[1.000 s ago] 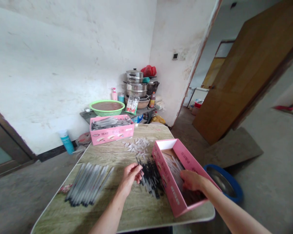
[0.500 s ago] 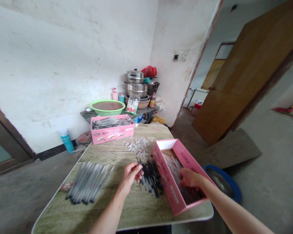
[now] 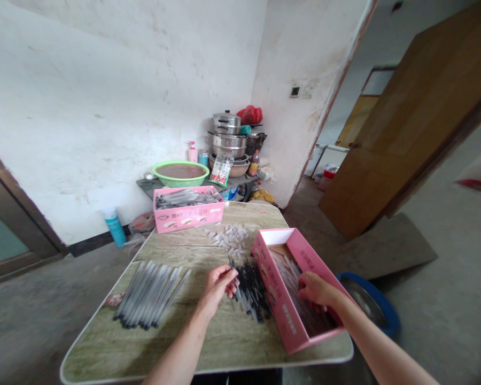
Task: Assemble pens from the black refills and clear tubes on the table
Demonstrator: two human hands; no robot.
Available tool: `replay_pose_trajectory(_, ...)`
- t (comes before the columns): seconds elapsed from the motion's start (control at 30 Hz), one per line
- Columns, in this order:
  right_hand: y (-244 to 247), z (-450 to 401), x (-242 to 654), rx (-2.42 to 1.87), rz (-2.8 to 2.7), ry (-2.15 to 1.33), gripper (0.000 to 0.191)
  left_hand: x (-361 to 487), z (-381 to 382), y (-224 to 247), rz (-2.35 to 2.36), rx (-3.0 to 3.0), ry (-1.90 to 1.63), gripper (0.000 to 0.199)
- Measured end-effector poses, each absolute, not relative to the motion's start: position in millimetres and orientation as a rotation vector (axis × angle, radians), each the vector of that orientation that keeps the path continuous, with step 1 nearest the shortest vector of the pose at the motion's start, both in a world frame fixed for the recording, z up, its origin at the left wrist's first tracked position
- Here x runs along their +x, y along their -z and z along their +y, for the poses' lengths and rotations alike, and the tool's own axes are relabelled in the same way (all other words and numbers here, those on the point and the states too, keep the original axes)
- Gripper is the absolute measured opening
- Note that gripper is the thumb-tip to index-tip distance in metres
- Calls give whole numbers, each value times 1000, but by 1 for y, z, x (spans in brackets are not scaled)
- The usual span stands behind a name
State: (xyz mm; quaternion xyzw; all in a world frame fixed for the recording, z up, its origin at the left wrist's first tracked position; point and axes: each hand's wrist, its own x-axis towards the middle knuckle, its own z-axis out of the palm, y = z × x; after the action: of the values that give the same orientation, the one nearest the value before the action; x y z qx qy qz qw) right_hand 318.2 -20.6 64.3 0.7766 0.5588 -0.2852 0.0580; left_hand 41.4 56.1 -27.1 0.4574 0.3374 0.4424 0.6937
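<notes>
Working at the wood-patterned table (image 3: 224, 342), we have our right hand (image 3: 315, 291) reaching into the near pink box (image 3: 282, 315), its fingers curled among the clear tubes inside, though we cannot tell whether it grips one. Our left hand (image 3: 218, 283) pinches at the pile of black refills (image 3: 250, 289) just left of that box, with the row of grey pens (image 3: 152, 294) lying further left.

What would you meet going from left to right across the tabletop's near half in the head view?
Row of grey plastic pens → left hand → heap of black pen refills → open pink cardboard box → right hand.
</notes>
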Motion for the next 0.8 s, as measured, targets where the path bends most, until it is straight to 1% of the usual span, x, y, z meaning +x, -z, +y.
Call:
replay_pose_trajectory(0.23, -60, -19, 309, 2251, 1815, 495, 10, 42, 56, 23, 767, 1011, -996, 36)
replay_pose_trajectory(0.37, -53, -17, 309, 2180, 1884, 324, 24, 42, 56, 24, 770, 1009, -999, 36)
replay_pose_trajectory(0.43, -50, -17, 311, 2151, 1898, 286, 27, 42, 56, 25, 767, 1004, -1012, 36)
replay_pose_trajectory(0.63, -43, -14, 315, 2137, 1866, 253, 22, 41, 57, 25, 770, 995, -1028, 37)
replay_pose_trajectory(0.8, -44, -12, 316, 2122, 1906, 255, 28, 41, 56, 24, 772, 1010, -1021, 36)
